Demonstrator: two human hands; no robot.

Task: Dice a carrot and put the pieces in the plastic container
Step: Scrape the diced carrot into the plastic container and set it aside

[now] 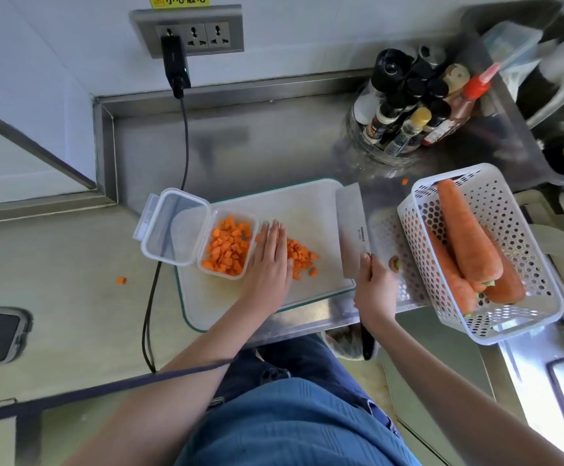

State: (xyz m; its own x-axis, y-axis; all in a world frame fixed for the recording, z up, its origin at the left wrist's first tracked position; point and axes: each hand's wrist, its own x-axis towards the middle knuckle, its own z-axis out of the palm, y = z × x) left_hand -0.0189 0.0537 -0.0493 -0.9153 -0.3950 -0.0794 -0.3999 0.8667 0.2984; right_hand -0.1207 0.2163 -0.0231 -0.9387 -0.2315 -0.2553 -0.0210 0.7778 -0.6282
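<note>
Far left on my feed, a single stray carrot cube (121,280) lies on the steel counter (72,257), well apart from everything else. Next I see the plastic container (227,247) standing on the left edge of the cutting board (307,210), its hinged clear lid (172,226) folded open to the left and resting off the board. The container is well filled with orange carrot dice. A black power cable (159,274) runs down from the wall socket and passes under the lid.

Just right of the container, my left hand (270,260) lies flat on the board, fingers straight and together, grasping nothing, its little-finger edge near the container wall. Against its other edge sits a loose pile of diced carrot (302,258) on the board.

Further right, my right hand (376,280) is wrapped around the handle of a cleaver (352,227), whose broad blade lies along the board's right edge, pointing away from me. Just beside that hand a cut carrot end (394,263) rests on the counter.

At the far right a white perforated basket (522,317) holds several whole carrots (468,237), and behind it I see a rack of seasoning bottles (408,102).
</note>
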